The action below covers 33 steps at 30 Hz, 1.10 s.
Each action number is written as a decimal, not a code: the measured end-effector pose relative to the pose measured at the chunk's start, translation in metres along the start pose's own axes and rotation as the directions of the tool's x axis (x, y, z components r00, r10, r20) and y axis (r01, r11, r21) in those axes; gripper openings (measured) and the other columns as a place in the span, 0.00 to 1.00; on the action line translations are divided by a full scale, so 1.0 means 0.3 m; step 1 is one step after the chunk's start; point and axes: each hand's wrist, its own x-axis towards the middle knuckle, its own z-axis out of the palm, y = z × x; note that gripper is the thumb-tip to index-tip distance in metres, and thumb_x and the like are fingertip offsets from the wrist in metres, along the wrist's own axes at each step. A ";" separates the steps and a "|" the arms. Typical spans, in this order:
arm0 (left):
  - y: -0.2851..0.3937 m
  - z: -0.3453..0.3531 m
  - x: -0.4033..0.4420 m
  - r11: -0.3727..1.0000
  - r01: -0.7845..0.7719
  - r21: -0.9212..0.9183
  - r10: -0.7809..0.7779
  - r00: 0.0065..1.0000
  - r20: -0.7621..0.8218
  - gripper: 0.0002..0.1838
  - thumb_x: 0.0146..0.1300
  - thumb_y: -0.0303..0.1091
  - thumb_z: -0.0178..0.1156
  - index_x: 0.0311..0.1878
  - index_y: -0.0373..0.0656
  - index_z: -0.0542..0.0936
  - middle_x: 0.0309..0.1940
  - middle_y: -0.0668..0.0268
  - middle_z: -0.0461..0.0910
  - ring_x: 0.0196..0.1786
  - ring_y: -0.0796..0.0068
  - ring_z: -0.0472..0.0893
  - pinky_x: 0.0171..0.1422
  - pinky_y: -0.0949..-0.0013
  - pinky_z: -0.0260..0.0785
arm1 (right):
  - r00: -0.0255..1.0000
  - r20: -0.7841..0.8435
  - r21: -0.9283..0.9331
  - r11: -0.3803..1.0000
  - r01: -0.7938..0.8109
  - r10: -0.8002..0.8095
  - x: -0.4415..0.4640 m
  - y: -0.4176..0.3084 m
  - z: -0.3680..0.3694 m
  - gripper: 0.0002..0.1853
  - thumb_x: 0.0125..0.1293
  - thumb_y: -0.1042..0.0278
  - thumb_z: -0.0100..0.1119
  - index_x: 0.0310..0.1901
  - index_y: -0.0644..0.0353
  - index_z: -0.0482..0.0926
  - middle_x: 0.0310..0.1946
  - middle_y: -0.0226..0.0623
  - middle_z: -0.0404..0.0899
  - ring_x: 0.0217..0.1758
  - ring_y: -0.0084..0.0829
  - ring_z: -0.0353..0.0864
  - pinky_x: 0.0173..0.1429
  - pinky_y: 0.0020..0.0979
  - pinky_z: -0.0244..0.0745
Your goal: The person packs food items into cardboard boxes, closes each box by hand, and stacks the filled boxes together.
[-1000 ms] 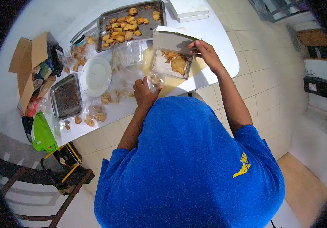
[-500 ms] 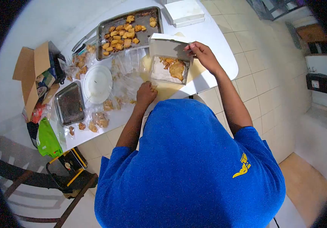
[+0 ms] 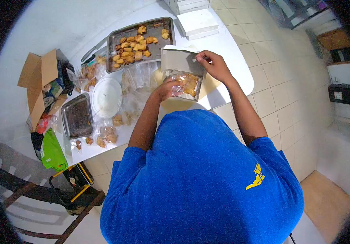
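Observation:
A small cardboard box (image 3: 176,59) stands with its lid raised near the table's front edge. Inside, a large golden-brown fried piece (image 3: 190,84) lies on white paper. My left hand (image 3: 168,90) reaches over the box's left side, its fingers closed on a clear plastic bag (image 3: 178,78) that appears to contain brown food. At the raised lid's right edge, my right hand (image 3: 214,66) pinches the cardboard between thumb and fingers. Left of the box lie clear bags (image 3: 136,81), some with fried pieces in them.
A dark baking tray (image 3: 158,40) behind the box bears several fried chunks (image 3: 136,48). White boxes (image 3: 197,22) are stacked at the back. Further left are a white plate (image 3: 106,97), a smaller dark tray (image 3: 76,116), an open carton (image 3: 40,81) and a green bag (image 3: 53,151).
My left hand has moved from the table beside the box to inside it, bringing a clear plastic bag. My right hand stays at the lid.

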 end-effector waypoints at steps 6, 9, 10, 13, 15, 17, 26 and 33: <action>0.025 0.010 0.052 0.898 0.291 0.331 -0.156 0.912 -0.379 0.16 0.59 0.39 0.60 0.46 0.39 0.78 0.42 0.59 0.81 0.41 0.67 0.80 0.49 0.65 0.72 | 0.997 -0.059 -0.130 0.991 0.038 -0.046 0.021 -0.059 -0.029 0.10 0.62 0.65 0.60 0.43 0.58 0.80 0.38 0.35 0.79 0.40 0.29 0.78 0.47 0.30 0.73; -0.014 -0.001 0.064 0.792 0.091 0.604 0.204 0.893 -0.402 0.19 0.59 0.43 0.60 0.46 0.37 0.78 0.39 0.59 0.81 0.34 0.69 0.80 0.43 0.67 0.73 | 0.963 -0.124 -0.441 0.882 0.164 -0.241 0.020 -0.071 -0.025 0.14 0.57 0.65 0.64 0.46 0.55 0.79 0.45 0.38 0.76 0.49 0.38 0.74 0.55 0.36 0.69; 0.001 0.013 0.057 0.803 0.034 0.594 0.257 0.881 -0.398 0.20 0.60 0.44 0.60 0.46 0.36 0.78 0.38 0.58 0.81 0.33 0.69 0.80 0.41 0.67 0.73 | 0.959 -0.131 -0.444 0.880 0.169 -0.250 0.019 -0.070 -0.020 0.16 0.56 0.65 0.65 0.47 0.54 0.79 0.47 0.39 0.75 0.52 0.40 0.72 0.57 0.37 0.67; 0.041 0.051 0.045 0.936 0.075 0.344 0.101 0.879 -0.466 0.23 0.62 0.47 0.58 0.47 0.34 0.75 0.36 0.56 0.80 0.30 0.69 0.80 0.35 0.67 0.73 | 0.956 -0.131 -0.446 0.876 0.181 -0.264 0.016 -0.047 0.004 0.22 0.53 0.64 0.67 0.52 0.53 0.76 0.52 0.41 0.72 0.56 0.44 0.69 0.61 0.40 0.64; 0.050 0.056 0.043 0.961 0.147 0.233 -0.016 0.876 -0.482 0.24 0.64 0.48 0.56 0.48 0.34 0.73 0.34 0.56 0.79 0.29 0.69 0.79 0.32 0.67 0.72 | 0.961 -0.109 -0.435 0.881 0.185 -0.256 0.018 -0.017 0.013 0.26 0.53 0.64 0.67 0.55 0.52 0.74 0.52 0.43 0.72 0.56 0.46 0.70 0.61 0.41 0.64; 0.037 0.049 0.051 0.944 0.188 0.273 -0.033 0.872 -0.488 0.24 0.66 0.50 0.53 0.49 0.34 0.72 0.32 0.56 0.78 0.28 0.70 0.79 0.29 0.68 0.72 | 0.963 -0.100 -0.427 0.885 0.186 -0.251 0.017 0.013 0.020 0.27 0.53 0.65 0.67 0.56 0.52 0.73 0.52 0.43 0.73 0.56 0.46 0.70 0.61 0.41 0.64; 0.062 0.081 0.049 0.642 0.368 0.673 0.208 0.761 -0.615 0.16 0.67 0.41 0.49 0.42 0.34 0.71 0.38 0.42 0.78 0.37 0.38 0.78 0.46 0.45 0.70 | 0.978 -0.050 -0.462 0.873 0.157 -0.202 0.015 -0.007 0.005 0.26 0.54 0.69 0.65 0.57 0.52 0.73 0.49 0.42 0.75 0.52 0.46 0.71 0.59 0.41 0.66; 0.173 0.142 -0.105 0.479 0.140 0.867 0.599 0.670 -0.439 0.24 0.55 0.31 0.61 0.55 0.36 0.68 0.50 0.47 0.72 0.54 0.46 0.73 0.57 0.53 0.67 | 0.972 -0.002 -0.521 0.829 0.201 -0.237 0.012 0.019 0.009 0.22 0.53 0.76 0.62 0.52 0.53 0.76 0.47 0.39 0.75 0.49 0.44 0.72 0.57 0.39 0.69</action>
